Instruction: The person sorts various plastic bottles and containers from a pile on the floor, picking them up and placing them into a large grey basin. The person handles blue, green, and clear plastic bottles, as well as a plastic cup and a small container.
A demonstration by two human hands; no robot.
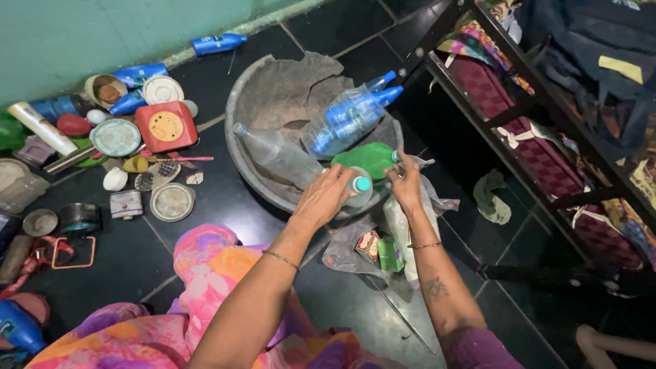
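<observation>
Left hand (326, 196): grip closed on clear bottle (357, 190) | Right hand (406, 183): grip on green bottle (369, 159) | Location: grey basin (240, 102)

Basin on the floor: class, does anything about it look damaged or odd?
Yes. The grey basin holding the plastic bottles is broken: a jagged crack runs across its far inner wall, where a large piece looks split loose near the blue-capped bottles.
</observation>
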